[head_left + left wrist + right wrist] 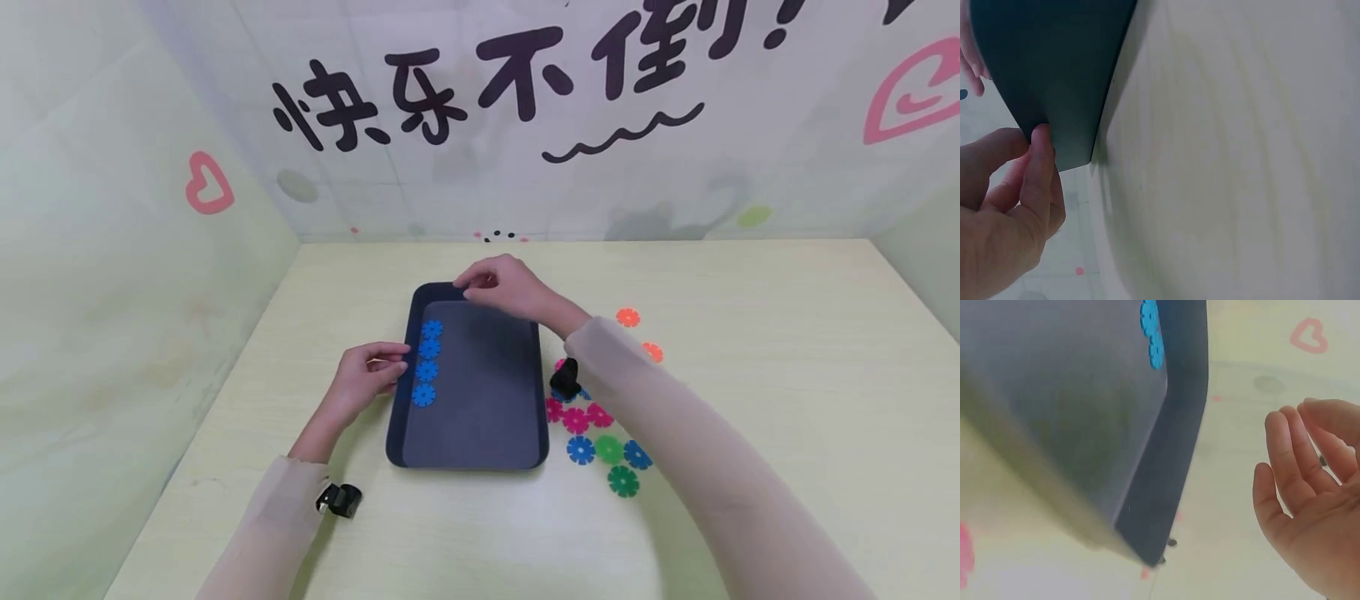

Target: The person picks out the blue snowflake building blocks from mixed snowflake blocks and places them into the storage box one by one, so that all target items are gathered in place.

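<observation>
Four-sided and dark, a shallow tray point(480, 425) lies lengthwise between the two hands. Several blue flower-shaped discs point(427, 371) form a column along its left inner side. My left hand point(356, 383) is at the tray's left rim; in the left wrist view the fingers point(1040, 140) pinch that rim, one fingertip on the outer wall. My right hand point(510, 287) hovers over the tray's far edge with loosely bent fingers and holds nothing. In the right wrist view those fingers point(1279, 437) stand apart from the tray wall point(1182, 425).
Right of the tray lie loose flower-shaped discs: pink ones point(576, 420), a light green one point(609, 450), a dark green one point(623, 481), blue ones point(581, 450) and orange ones point(628, 317). The right forearm partly covers this group. A printed wall point(450, 192) rises behind the table.
</observation>
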